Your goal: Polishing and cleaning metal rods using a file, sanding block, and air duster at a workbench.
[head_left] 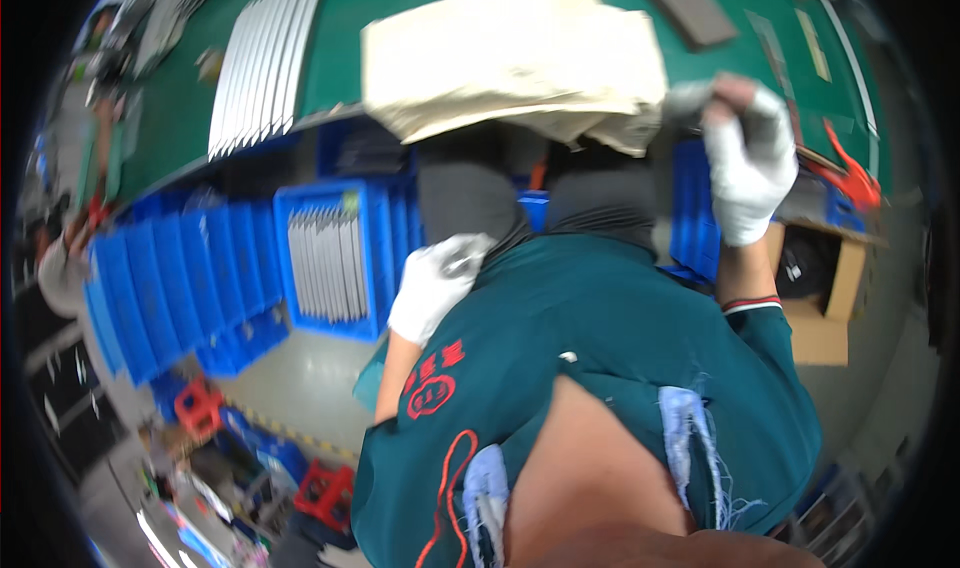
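My left hand [432, 290], in a white glove, rests by my lap with its fingers curled. A grey, shiny patch shows at the fingers; whether it is a small object or a soiled glove I cannot make out. My right hand [750, 163], also gloved in white, is raised at the table's front edge, right of a cream cloth [510, 58]. Its thumb and fingers come together in a pinch. Something grey and blurred lies beside the fingertips, too smeared to name. The cloth drapes over the table edge above my knees.
On the green table [345, 28] lie a row of silver metal strips [265, 63] and a grey-brown block [688, 8]. Red-handled pliers [850, 168] are at the right edge. Below stand blue bins [185, 278], a blue crate [375, 258] of grey plates, and an open cardboard box [845, 278].
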A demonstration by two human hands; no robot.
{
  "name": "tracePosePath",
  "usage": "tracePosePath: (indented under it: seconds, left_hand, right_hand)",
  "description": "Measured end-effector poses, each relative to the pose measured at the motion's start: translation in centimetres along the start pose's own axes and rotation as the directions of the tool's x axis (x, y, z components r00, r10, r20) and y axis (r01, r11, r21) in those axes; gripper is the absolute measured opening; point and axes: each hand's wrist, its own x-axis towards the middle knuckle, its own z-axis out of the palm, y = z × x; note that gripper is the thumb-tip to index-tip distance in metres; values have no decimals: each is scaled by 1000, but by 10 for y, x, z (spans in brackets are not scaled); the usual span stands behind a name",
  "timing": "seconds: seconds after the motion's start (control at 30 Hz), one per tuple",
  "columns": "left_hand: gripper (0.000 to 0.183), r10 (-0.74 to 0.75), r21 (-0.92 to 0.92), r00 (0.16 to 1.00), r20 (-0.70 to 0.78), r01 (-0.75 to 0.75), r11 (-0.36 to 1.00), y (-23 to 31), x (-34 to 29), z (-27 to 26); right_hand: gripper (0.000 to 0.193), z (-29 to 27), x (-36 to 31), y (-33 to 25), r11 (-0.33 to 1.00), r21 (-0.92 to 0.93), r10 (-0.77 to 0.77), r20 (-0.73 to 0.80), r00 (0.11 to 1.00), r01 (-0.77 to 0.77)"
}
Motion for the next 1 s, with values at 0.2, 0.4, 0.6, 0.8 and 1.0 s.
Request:
tracePosePath:
  seconds: [0.2, 0.4, 0.6, 0.8, 1.0]
  left_hand:
    - [25, -54, -41, 998, -31, 52, 998, 16, 4, 8]
    - [27, -186, -100, 982, -33, 182, 978, 21, 6, 15]
    - [28, -177, -68, 983, -44, 173, 983, 18, 12, 21]
    - [24, -157, -39, 988, -12, 156, 987, 13, 23, 13]
    - [13, 174, 727, 984, -48, -85, 681, 65, 35, -78]
  right_hand:
    - [33, -187, 81, -1, 605, -738, 83, -316, 945, -299]
    - [38, -241, 92, 34, 89, -913, 451, -319, 834, -397]
    - [46, -190, 25, -14, 838, -473, 274, -67, 960, -272]
    - [37, -176, -62, 48, 554, -127, 743, -370, 558, -823]
    - [26, -219, -73, 85, 945, -78, 139, -785, 604, -319]
